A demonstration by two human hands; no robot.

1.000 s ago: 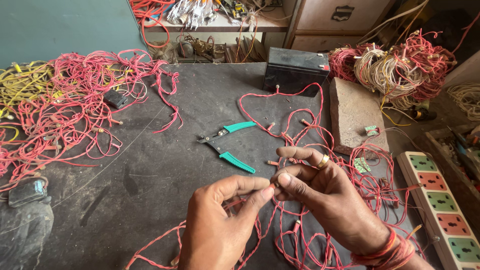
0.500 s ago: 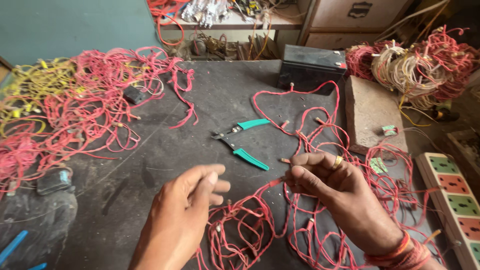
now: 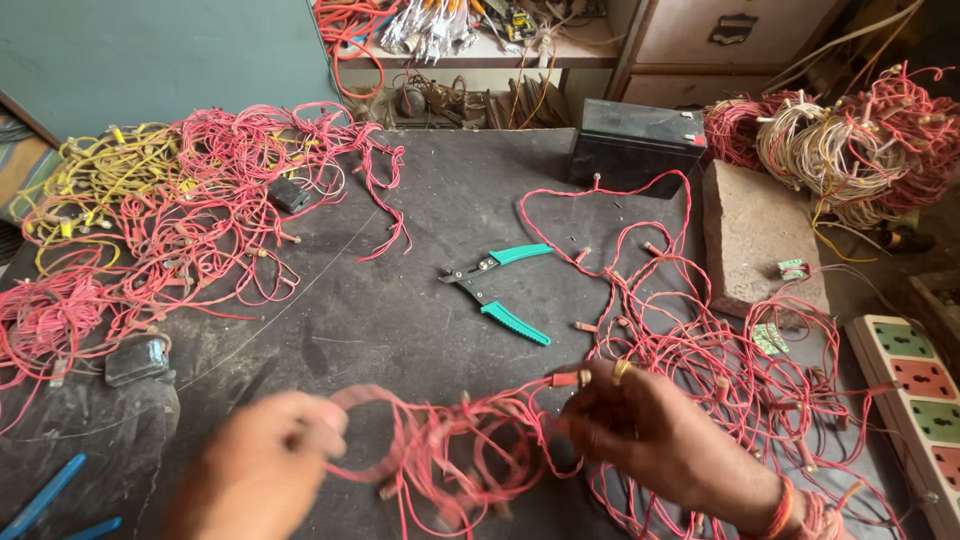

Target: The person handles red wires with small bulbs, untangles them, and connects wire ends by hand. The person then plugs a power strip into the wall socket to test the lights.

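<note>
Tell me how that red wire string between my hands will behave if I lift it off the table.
The red wire string will probably droop and flop: it already hangs in loose loops between the left hand and right hand. It likely snags, since it runs into the tangled red pile beside it. It looks thin, so probably light.

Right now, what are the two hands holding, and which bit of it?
A bundle of red wire. The left hand grips a loop at one end; the right hand pinches the other end in its fingers.
</note>
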